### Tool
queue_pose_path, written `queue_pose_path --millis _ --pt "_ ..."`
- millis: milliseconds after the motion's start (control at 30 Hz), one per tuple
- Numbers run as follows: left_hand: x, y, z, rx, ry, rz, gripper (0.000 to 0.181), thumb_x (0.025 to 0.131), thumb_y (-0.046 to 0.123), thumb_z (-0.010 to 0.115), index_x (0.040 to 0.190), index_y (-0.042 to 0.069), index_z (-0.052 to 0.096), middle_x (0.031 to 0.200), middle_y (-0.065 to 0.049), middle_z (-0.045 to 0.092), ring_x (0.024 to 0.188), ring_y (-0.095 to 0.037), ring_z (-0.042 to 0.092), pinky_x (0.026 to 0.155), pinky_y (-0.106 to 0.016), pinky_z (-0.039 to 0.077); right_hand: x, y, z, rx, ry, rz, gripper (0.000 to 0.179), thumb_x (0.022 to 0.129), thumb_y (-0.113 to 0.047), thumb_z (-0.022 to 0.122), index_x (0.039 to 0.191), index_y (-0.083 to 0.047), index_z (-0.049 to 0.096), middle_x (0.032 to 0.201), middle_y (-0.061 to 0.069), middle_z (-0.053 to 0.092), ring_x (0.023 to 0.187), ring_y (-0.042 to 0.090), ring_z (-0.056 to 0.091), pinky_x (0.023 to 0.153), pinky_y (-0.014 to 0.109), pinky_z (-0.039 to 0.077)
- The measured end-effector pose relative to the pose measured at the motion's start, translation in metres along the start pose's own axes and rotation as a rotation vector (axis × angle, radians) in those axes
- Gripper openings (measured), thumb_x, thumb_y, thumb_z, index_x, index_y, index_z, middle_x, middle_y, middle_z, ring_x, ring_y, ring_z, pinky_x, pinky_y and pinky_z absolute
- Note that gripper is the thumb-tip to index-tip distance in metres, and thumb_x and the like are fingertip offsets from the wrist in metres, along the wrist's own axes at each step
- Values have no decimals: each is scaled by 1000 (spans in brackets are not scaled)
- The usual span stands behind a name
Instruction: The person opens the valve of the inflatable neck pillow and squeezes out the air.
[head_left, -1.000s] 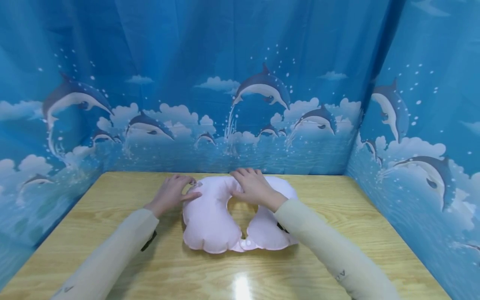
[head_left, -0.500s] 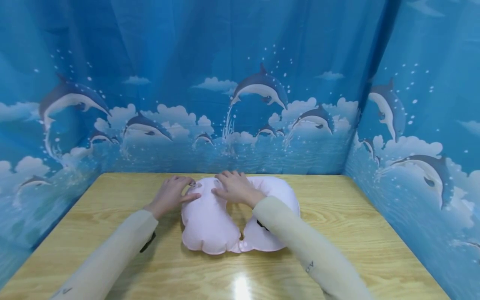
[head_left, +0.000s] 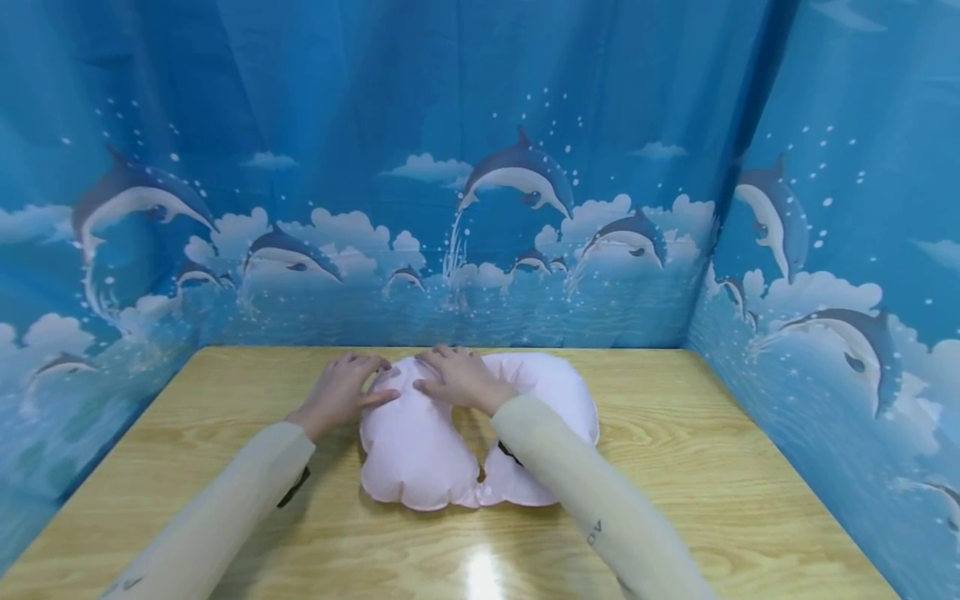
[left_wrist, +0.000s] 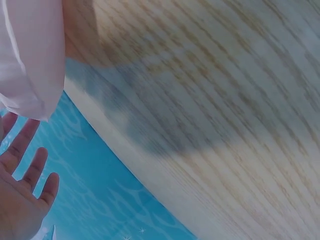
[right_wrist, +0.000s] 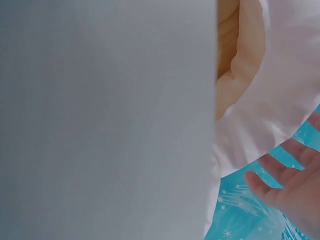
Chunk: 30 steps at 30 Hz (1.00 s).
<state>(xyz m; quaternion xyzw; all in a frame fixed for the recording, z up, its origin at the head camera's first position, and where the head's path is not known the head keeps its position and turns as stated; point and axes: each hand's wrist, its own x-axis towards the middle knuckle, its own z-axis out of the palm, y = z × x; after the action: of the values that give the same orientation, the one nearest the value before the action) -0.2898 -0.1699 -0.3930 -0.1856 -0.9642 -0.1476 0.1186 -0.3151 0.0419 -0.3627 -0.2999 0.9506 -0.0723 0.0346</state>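
Curtain (head_left: 360, 92) behind table (head_left: 690, 467); right sleeve (head_left: 588, 492) partly hides pillow (head_left: 416, 454); left hand (head_left: 341, 392), right hand (head_left: 463, 380): fingers (left_wrist: 36, 169) spread, gripping nothing.

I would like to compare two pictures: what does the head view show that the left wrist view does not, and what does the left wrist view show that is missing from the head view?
Only the head view shows the right hand on the pale pink pillow, the pillow's middle opening, and the two light sleeves.

Only the left wrist view shows the palm side of the left hand; the head view shows its back.

Both show the left hand at the pillow, part of the wood-grain table and the blue curtain behind.
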Motion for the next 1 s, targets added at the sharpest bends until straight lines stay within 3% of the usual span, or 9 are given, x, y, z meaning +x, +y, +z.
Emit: queue_pose_path --millis 333,1000 --pt "-3 -4 3 4 -1 18 54 81 53 60 119 15 58 119 -9 61 112 -36 49 93 -59 33 1 -2 10 -47 14 -12 51 92 -53 38 139 -33 36 143 5 38 129 32 37 102 52 30" --pt "-5 -5 9 -1 -1 17 53 80 51 62 118 14 59 119 -11 61 112 -38 49 91 -58 35 3 -1 21 -16 -28 37 52 91 -55 39 139 -36 34 145 3 34 131 29 34 105 55 23"
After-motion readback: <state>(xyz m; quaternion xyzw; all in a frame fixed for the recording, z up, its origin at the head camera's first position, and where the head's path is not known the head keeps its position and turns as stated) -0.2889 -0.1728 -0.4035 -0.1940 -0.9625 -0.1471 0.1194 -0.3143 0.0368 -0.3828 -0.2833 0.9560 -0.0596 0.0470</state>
